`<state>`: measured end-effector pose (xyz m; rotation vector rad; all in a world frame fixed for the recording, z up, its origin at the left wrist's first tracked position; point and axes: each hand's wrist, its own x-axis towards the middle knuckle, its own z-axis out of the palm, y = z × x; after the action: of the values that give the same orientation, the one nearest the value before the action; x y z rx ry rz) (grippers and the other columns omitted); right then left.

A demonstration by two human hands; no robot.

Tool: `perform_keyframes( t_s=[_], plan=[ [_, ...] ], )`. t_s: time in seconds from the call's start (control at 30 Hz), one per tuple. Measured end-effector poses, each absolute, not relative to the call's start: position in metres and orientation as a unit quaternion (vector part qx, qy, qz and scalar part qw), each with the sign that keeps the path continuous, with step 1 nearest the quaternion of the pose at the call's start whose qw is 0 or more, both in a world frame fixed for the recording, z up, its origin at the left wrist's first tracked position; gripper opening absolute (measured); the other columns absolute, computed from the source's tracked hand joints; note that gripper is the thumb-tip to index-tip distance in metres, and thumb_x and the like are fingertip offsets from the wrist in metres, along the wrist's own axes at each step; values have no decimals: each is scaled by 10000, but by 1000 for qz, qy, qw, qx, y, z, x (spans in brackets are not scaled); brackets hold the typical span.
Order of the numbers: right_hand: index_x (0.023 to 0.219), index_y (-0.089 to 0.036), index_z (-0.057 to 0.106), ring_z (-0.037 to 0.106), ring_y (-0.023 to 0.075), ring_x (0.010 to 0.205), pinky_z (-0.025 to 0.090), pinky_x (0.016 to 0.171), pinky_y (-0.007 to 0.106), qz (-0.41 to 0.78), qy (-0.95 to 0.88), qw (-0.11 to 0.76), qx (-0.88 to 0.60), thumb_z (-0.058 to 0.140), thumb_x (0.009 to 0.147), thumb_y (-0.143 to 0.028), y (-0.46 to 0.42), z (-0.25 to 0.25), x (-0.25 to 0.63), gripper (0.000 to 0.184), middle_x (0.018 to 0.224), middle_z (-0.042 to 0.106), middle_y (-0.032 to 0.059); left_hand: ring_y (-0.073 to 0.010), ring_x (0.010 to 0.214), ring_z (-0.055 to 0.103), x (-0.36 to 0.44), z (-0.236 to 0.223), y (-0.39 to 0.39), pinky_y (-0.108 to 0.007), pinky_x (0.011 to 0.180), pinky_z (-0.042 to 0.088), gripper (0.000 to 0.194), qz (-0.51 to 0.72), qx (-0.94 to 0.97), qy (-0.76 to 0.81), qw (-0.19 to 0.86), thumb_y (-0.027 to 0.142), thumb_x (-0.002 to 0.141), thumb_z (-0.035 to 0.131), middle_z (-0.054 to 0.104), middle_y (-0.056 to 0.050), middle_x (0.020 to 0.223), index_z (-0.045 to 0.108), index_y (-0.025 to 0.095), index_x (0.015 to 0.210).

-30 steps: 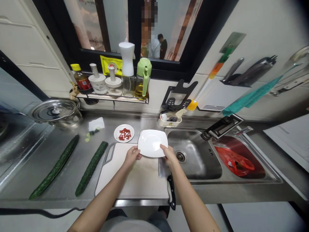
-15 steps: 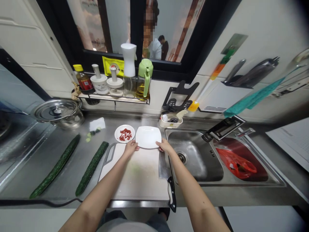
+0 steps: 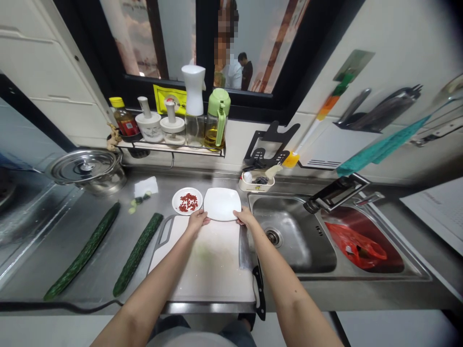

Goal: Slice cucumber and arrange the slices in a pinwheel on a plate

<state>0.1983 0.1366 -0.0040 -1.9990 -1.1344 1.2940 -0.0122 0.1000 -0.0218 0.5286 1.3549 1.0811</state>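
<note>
Both hands hold a white squarish plate (image 3: 222,203) by its near corners, at the far edge of a white cutting board (image 3: 213,270). My left hand (image 3: 197,220) pinches the left corner, and my right hand (image 3: 245,217) grips the right one with its thumb on the rim. Just left of it sits a round white plate (image 3: 177,206) with red dried berries (image 3: 188,202). A knife with a black handle (image 3: 259,291) lies along the board's right edge. Two cucumbers (image 3: 139,253) (image 3: 85,250) lie on the steel counter to the left.
A double sink (image 3: 292,236) is on the right, with a red plastic bag (image 3: 356,246) in its far basin. At the back left stands a lidded steel pot (image 3: 87,171). Cucumber scraps (image 3: 135,205) lie by a white tissue (image 3: 145,185). A shelf above holds several seasoning containers.
The white squarish plate has moved away from me and slightly left, down beside the plate of berries. In the last half second it has barely shifted. Both hands still hold it.
</note>
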Motion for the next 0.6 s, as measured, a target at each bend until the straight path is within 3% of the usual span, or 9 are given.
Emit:
perform_keyframes(
  t_s=[0.2, 0.3, 0.6],
  plan=[
    [904, -76, 650, 492, 64, 387, 366, 388, 140, 426, -446, 201, -761, 702, 728, -195, 145, -7, 196, 220, 475, 584, -19, -96, 580, 628, -15, -18, 97, -227, 624, 556, 202, 460, 237, 590, 621, 163, 716, 691, 642, -17, 640, 629, 104, 900],
    [883, -66, 671, 545, 94, 426, 389, 417, 157, 401, -463, 170, -772, 697, 720, -179, 150, -7, 196, 200, 479, 608, 12, -97, 541, 603, -16, -16, 98, -218, 582, 533, 180, 449, 258, 594, 615, 163, 686, 690, 625, -7, 588, 644, 104, 849],
    [854, -81, 710, 683, 209, 819, 489, 657, 203, 327, -516, 125, -782, 723, 686, -190, 155, 4, 189, 200, 697, 715, 118, -101, 459, 539, -21, -12, 104, -194, 497, 447, 80, 403, 326, 612, 598, 101, 612, 644, 568, 22, 461, 647, 140, 681]
  ],
)
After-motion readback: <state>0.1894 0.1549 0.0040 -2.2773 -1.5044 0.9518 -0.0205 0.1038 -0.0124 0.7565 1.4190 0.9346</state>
